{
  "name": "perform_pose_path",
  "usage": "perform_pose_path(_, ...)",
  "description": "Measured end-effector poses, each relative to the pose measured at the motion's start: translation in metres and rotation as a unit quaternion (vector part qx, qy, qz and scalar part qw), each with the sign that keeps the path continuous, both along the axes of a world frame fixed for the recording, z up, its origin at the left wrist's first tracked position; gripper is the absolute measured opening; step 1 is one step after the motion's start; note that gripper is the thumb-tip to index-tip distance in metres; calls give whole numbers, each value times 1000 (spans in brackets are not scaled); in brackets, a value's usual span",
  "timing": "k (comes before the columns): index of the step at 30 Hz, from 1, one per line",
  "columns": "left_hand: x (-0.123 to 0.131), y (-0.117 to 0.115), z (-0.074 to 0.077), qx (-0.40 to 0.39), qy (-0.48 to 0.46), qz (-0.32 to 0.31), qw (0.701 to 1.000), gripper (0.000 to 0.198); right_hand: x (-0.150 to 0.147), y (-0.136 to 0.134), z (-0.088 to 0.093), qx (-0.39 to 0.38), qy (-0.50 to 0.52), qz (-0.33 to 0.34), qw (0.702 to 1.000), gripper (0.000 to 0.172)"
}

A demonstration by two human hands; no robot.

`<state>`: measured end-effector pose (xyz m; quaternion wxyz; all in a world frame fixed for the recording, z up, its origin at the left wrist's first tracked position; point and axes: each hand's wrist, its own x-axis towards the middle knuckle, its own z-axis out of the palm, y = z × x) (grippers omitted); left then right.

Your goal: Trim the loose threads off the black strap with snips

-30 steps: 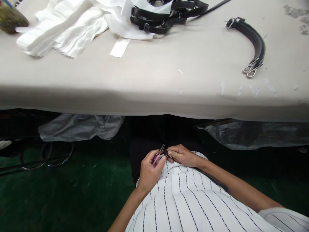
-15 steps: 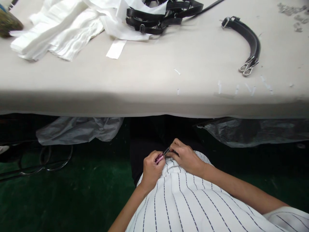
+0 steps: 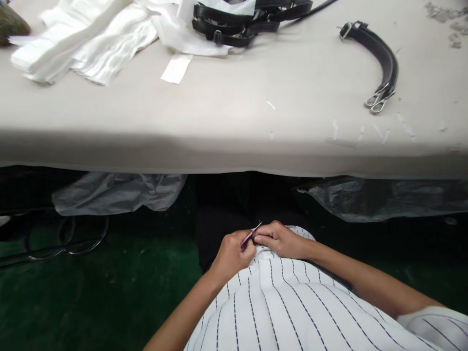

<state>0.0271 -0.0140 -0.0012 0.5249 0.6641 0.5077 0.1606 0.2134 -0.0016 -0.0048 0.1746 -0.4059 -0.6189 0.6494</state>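
Hands meeting over the lap, below the near edge of the worktop. The left hand is closing in a fist around the pink handle of the snips, with only the blades showing past thumb and forefinger. This grip seems chosen to steady the tip for fine work. The right hand is touching the left, its fingertips pinching shut just beside the blades. What they are pinching is too small to tell. It is probably being held taut against the shirt so the blades can reach it.

The snips are lying between the two hands. Their long axis is running from the left fist up and to the right, with the tip pointing away from the body toward the worktop edge.

Well ahead of the hands and to the right, a curved black strap is lying on the worktop. Ahead and to the left are more straps and white strips.
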Motion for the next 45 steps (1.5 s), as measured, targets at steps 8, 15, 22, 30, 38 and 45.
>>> perform_pose_path(8,5,3,5,3,82,-47,996,13,0,4,-6,-54,95,23,994,39)
perform_pose_path(15,3,3,3,-14,64,-62,996,14,3,4,-13,-74,125,33,989,45)
perform_pose_path(22,-3,9,6,-35,24,-69,997,16,4,-2,-24,-166,161,-29,972,42)
perform_pose_path(30,-19,9,6,-100,-52,52,992,36,4,1,-15,-237,131,-115,956,40)
perform_pose_path(38,-25,-18,4,1,28,22,999,31,-4,5,-4,-257,83,-209,940,44)
perform_pose_path(45,-24,-16,0,7,47,-1,999,31,-7,2,-1,-222,61,-224,947,39)
